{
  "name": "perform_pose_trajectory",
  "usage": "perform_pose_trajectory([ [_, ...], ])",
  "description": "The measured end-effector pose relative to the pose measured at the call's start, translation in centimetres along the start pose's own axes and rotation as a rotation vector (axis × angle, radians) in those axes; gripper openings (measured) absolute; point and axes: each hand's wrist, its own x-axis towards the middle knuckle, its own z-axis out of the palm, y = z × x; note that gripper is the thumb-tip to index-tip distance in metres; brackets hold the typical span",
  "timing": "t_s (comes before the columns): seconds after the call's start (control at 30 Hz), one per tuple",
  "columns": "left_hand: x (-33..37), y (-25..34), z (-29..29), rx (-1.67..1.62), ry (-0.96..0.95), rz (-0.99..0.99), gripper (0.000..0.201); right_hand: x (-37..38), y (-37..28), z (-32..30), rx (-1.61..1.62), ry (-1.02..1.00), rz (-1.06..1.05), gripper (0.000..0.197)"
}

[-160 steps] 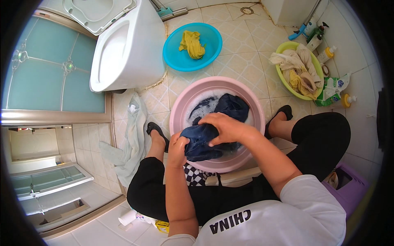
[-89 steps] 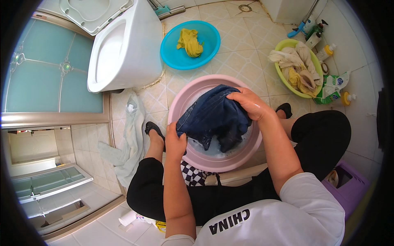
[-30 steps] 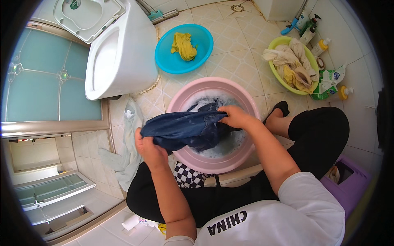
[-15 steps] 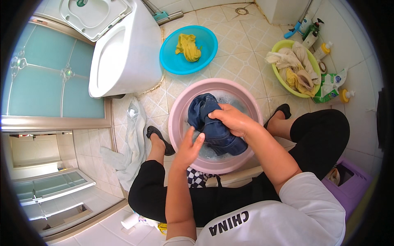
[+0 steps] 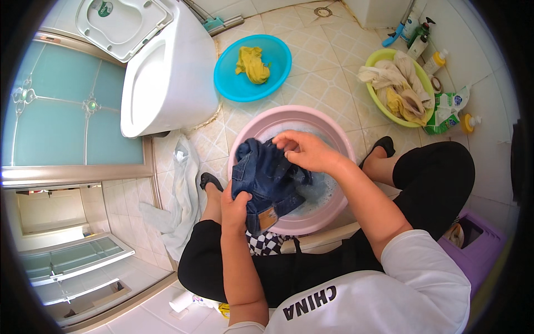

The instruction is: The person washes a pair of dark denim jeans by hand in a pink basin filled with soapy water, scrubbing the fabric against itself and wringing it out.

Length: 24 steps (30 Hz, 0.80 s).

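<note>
Dark blue wet jeans point(image 5: 264, 181) hang over the left side of a pink basin point(image 5: 344, 146) that holds sudsy water point(image 5: 321, 192). A tan patch point(image 5: 267, 218) shows on the waistband, close to the basin's near rim. My left hand point(image 5: 233, 209) is closed on the jeans at their left edge, thumb on top of the cloth. Over the far side of the jeans is my right hand point(image 5: 308, 151), its fingers loosely bent and the thumb apart from them. Whether its fingertips touch the denim I cannot tell.
Beyond the basin stands a blue basin point(image 5: 222, 83) with a yellow cloth point(image 5: 253, 65). At right, a green basin point(image 5: 374, 101) holds pale clothes point(image 5: 397, 83), beside several bottles point(image 5: 435, 62). A toilet point(image 5: 167, 83) and a pale garment point(image 5: 183, 189) on the floor lie left.
The jeans have shifted left and toward me and are turned so the tan patch shows. My left hand has taken hold of them; my right hand has loosened its grip.
</note>
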Motion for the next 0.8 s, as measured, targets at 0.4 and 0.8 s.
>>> perform_pose_trajectory([
  [0.4,-2.5,7.5,-1.3,-0.007,-0.496,0.191,0.041,2.4,3.1,3.0,-0.648,-0.179,-0.488,0.068],
  [0.8,0.3,3.8,-5.5,-0.389,-0.066,0.049,0.054,-0.5,4.4,-3.2,0.278,0.004,0.151,0.023],
])
